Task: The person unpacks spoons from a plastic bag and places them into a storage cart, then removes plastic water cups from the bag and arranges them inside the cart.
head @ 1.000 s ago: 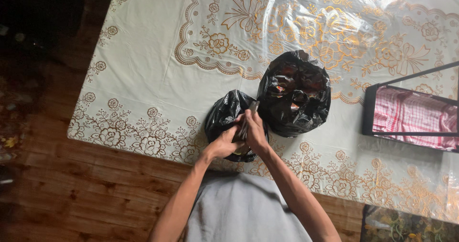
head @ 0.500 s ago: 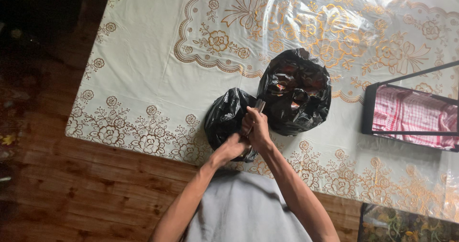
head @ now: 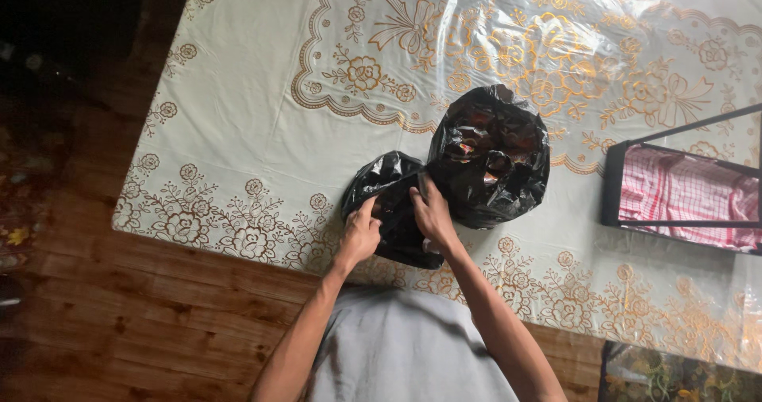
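Two black plastic bags lie on a cream tablecloth (head: 254,108) with gold flower prints. The smaller bag (head: 393,211) sits near the table's front edge. My left hand (head: 359,234) grips its left side and my right hand (head: 432,211) grips its right side at the top, and the plastic is spread between them. The larger bag (head: 490,156) sits just beyond, touching the small one, with shiny orange items showing through its open top.
A black-framed box (head: 615,184) holding a red-and-white checked cloth (head: 683,196) stands at the right. Wooden floorboards (head: 135,323) lie below the table's front edge. A clear plastic sheet covers the tablecloth.
My hands were together, twisting the small bag's neck into a bunch. Now they have moved apart, and the bag's top is spread wide between them.
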